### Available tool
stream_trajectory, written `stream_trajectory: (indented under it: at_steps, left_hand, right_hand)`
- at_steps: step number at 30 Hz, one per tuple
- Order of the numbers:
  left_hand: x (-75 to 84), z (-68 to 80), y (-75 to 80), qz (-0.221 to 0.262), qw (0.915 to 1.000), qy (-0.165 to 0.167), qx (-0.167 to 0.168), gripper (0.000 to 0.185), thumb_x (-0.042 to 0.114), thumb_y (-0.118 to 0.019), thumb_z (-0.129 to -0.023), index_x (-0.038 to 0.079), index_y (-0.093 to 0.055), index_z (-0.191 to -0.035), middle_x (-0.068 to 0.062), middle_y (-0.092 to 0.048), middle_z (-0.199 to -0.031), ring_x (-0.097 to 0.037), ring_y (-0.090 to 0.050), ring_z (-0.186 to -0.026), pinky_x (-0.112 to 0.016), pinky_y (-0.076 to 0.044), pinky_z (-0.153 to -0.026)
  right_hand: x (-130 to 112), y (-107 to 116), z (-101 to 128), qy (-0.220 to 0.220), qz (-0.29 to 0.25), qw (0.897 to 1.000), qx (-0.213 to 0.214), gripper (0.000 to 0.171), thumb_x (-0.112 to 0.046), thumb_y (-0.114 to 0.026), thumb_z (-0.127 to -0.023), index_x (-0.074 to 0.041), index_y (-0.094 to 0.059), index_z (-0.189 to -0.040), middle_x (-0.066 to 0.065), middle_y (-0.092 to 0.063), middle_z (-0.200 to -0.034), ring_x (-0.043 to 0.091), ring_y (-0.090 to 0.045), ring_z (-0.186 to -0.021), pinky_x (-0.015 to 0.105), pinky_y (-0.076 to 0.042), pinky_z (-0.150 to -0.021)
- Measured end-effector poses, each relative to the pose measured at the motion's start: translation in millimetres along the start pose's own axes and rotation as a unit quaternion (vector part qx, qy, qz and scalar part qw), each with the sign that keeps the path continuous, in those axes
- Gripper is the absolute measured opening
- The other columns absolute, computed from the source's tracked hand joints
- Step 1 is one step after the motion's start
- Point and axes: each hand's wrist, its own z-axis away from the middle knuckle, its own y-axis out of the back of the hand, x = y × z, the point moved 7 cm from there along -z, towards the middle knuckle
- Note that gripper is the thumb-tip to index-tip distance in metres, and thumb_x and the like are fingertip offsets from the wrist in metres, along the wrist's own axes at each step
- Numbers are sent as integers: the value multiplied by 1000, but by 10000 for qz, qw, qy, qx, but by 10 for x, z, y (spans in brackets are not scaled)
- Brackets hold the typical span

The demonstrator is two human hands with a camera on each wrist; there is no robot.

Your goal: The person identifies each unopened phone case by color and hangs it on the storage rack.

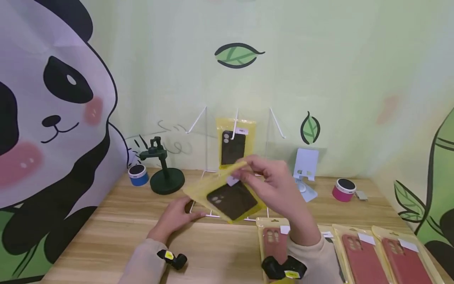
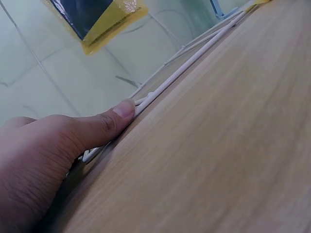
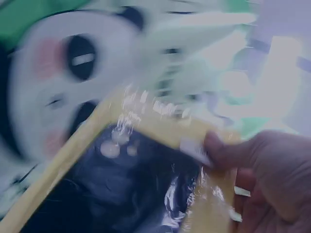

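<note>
My right hand [image 1: 274,183] pinches the top edge of a yellow-edged clear packet holding a dark phone case [image 1: 232,200]. The packet is tilted above the front of a white wire display rack [image 1: 211,215]. In the right wrist view the thumb lies near the white label of the packaged phone case [image 3: 121,179], and the picture is blurred. My left hand [image 1: 176,217] holds the rack's base at its front left corner, with the thumb on the wire [image 2: 182,68]. A second packaged dark phone case [image 1: 233,148] hangs from the rack's middle hook.
Several packaged phone cases, red ones [image 1: 367,258] among them, lie at the front right. Behind, at the left, stand a blue speaker [image 1: 138,175] and a dark stand [image 1: 167,181]. A light blue phone stand [image 1: 306,163] and a pink speaker [image 1: 343,190] are at the right.
</note>
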Motion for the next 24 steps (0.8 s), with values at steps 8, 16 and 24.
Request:
stream_trajectory:
  at_steps: [8, 16, 24]
  left_hand:
    - [-52, 35, 5, -53, 9994, 299, -150, 81, 63, -76, -79, 19, -57, -144, -5, -52, -149, -30, -47, -138, -55, -35, -114]
    - [28, -57, 3, -96, 9995, 201, -202, 80, 61, -76, -81, 14, -57, -143, -8, -52, -149, -31, -46, -139, -52, -35, -115]
    - [-9, 15, 19, -129, 9989, 348, -280, 81, 61, -75, -82, 16, -56, -145, -8, -49, -152, -31, -43, -141, -53, -33, -115]
  right_hand:
    - [413, 94, -307, -953, -50, 9839, 1512, 17, -22, -71, -96, -6, -74, -97, 4, -66, -67, 17, -36, -47, 27, -23, -42]
    - [973, 299, -322, -1427, 39, 9682, 2054, 23, -23, -73, -94, -1, -72, -87, 17, -62, -68, 11, -37, -53, 23, -27, -49]
    - [1140, 176, -309, -1572, 531, 9675, 1909, 22, -26, -72, -95, -6, -75, -87, 6, -54, -59, 14, -37, -51, 26, -25, -47]
